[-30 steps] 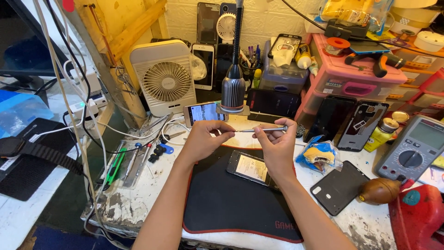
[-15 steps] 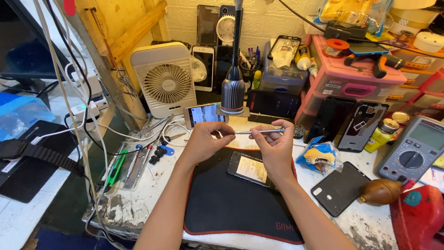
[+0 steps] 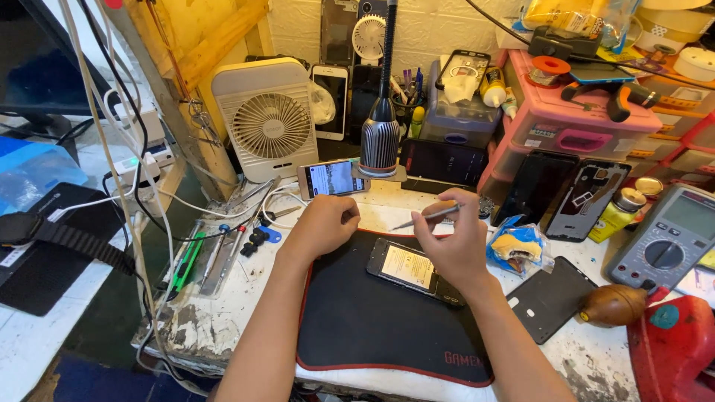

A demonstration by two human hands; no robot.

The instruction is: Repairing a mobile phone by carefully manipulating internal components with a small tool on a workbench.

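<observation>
r hand (image 3: 445, 242) fingers pinch tweezers (image 3: 426, 217); l hand (image 3: 322, 223) fingers curled shut, empty.

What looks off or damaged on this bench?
The opened phone lies askew on the black mat, back cover off, insides showing, under the right hand holding tweezers. The left hand is fisted beside it. The bench top's front edge is chipped and peeling. Nothing looks spilled.

Lit phone screen (image 3: 333, 179) under lamp; grey multimeter display (image 3: 692, 216) far right.
</observation>
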